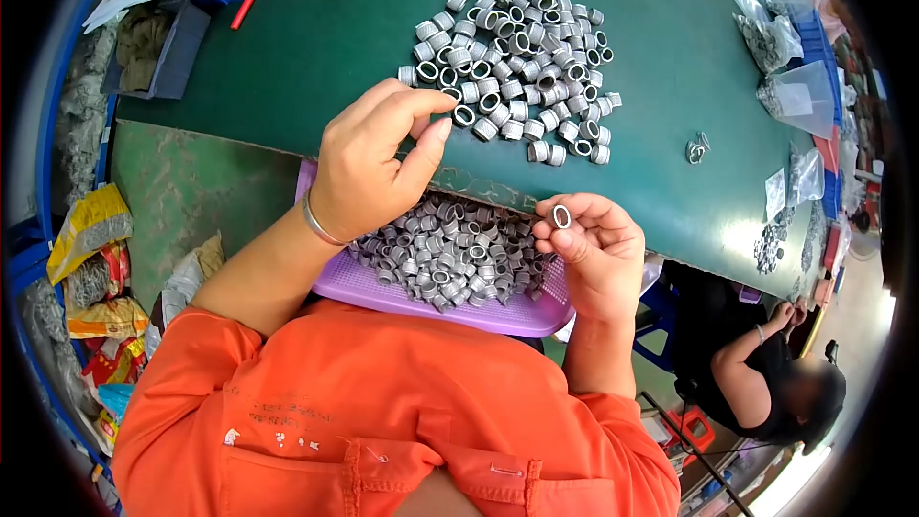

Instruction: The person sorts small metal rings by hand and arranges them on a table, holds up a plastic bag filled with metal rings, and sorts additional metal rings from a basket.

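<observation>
A heap of short grey metal rings [517, 48] lies on the green tabletop in front of me. My left hand [373, 158] is at the heap's near left edge, thumb and forefinger apart, with a loose ring [463, 116] just beyond the fingertips. Between the thumb and fingers of my right hand [603, 244] is one metal ring [561, 217], its opening facing up towards me. Below my hands, a purple plastic basket [431, 303] holds many more of these rings [450, 254]. My left forearm covers part of the basket's left side.
The green table [287, 67] has its front edge just above the basket. A few small metal pieces [698, 147] lie to the right. Plastic bags of parts [799, 96] line the far right side. A grey bin [163, 53] stands at left. Another person [766, 378] sits at lower right.
</observation>
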Tool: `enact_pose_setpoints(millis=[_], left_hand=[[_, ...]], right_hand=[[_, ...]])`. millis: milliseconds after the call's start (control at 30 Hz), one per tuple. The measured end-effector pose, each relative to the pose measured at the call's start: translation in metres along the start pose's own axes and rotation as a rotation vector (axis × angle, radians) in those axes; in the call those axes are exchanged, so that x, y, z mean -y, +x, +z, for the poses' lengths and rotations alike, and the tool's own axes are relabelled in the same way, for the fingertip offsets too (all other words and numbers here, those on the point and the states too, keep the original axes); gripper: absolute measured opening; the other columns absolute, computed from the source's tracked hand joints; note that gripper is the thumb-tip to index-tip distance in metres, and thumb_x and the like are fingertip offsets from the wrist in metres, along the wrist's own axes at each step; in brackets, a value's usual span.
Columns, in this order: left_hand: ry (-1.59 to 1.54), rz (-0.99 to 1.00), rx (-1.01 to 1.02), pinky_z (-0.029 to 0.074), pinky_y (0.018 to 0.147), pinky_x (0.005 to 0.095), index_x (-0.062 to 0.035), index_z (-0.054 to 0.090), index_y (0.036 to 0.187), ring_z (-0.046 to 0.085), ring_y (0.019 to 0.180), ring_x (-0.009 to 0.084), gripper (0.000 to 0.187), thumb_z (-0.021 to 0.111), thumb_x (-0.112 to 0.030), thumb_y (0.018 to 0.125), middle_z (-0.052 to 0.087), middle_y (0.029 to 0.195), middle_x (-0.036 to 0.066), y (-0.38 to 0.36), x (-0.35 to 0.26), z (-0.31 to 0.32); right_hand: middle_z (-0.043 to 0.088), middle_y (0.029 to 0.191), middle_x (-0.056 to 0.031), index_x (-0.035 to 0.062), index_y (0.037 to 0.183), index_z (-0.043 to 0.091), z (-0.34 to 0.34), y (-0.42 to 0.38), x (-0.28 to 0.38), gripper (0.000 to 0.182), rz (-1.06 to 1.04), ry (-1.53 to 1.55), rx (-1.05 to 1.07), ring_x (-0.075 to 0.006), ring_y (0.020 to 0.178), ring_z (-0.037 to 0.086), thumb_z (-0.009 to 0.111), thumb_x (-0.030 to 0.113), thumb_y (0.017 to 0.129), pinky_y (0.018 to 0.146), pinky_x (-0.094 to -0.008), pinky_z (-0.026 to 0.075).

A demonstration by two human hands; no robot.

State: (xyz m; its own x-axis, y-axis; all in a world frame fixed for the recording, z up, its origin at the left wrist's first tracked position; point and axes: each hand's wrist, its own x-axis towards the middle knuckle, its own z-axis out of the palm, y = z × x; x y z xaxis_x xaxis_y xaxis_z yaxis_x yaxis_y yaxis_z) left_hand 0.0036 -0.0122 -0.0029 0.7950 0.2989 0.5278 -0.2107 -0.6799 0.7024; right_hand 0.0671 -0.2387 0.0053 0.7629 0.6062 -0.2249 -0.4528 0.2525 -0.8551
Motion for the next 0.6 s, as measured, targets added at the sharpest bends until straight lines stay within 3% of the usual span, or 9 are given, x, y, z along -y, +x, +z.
enact_pose_setpoints(millis=[67, 300, 500, 533, 600], left_hand=[[-0.038, 0.026, -0.025, 0.028, 0.044, 0.0205, -0.0008, 0.062, 0.095, 0.037, 0.050, 0.0059, 0.020, 0.064, 0.005, 0.076, 0.050, 0.069, 0.002, -0.002, 0.003, 0.002], [-0.040, 0.027, -0.020, 0.028, 0.044, 0.0205, -0.0007, 0.062, 0.094, 0.037, 0.050, 0.0059, 0.019, 0.064, 0.005, 0.076, 0.050, 0.069, 0.002, -0.002, 0.003, 0.002], [-0.052, 0.080, 0.020, 0.035, 0.046, 0.0214, -0.0018, 0.063, 0.093, 0.045, 0.053, 0.0090, 0.023, 0.071, 0.001, 0.072, 0.054, 0.071, 0.003, -0.005, 0.002, -0.001], [-0.107, 0.105, 0.078, 0.038, 0.047, 0.0231, -0.0026, 0.063, 0.093, 0.048, 0.055, 0.0117, 0.027, 0.075, -0.004, 0.069, 0.056, 0.072, 0.004, -0.005, -0.001, -0.002], [-0.210, 0.179, 0.162, 0.043, 0.050, 0.0279, -0.0046, 0.064, 0.092, 0.055, 0.060, 0.0189, 0.040, 0.084, -0.018, 0.061, 0.059, 0.074, 0.007, -0.010, -0.008, 0.002]], right_hand=[[0.063, 0.100, -0.0210, -0.0074, 0.102, 0.058, 0.000, -0.001, 0.000, 0.024, 0.010, 0.015, 0.003, -0.0231, 0.084, 0.066, 0.061, -0.012, 0.079, 0.073, -0.0322, 0.057], [0.063, 0.101, -0.0211, -0.0070, 0.102, 0.058, -0.001, -0.001, -0.004, 0.024, -0.001, 0.036, 0.014, -0.0229, 0.084, 0.066, 0.060, -0.012, 0.079, 0.073, -0.0323, 0.057], [0.063, 0.099, -0.0184, -0.0070, 0.100, 0.057, 0.006, -0.002, -0.004, 0.025, -0.014, 0.015, -0.035, -0.0221, 0.085, 0.065, 0.062, -0.014, 0.077, 0.075, -0.0300, 0.055], [0.063, 0.099, -0.0184, -0.0070, 0.100, 0.057, 0.007, -0.003, -0.005, 0.025, -0.016, 0.019, -0.034, -0.0221, 0.085, 0.065, 0.062, -0.014, 0.077, 0.075, -0.0300, 0.055], [0.062, 0.091, -0.0131, -0.0059, 0.099, 0.057, 0.012, -0.004, -0.007, 0.026, -0.127, -0.276, -0.045, -0.0187, 0.087, 0.062, 0.065, -0.013, 0.075, 0.076, -0.0272, 0.054]])
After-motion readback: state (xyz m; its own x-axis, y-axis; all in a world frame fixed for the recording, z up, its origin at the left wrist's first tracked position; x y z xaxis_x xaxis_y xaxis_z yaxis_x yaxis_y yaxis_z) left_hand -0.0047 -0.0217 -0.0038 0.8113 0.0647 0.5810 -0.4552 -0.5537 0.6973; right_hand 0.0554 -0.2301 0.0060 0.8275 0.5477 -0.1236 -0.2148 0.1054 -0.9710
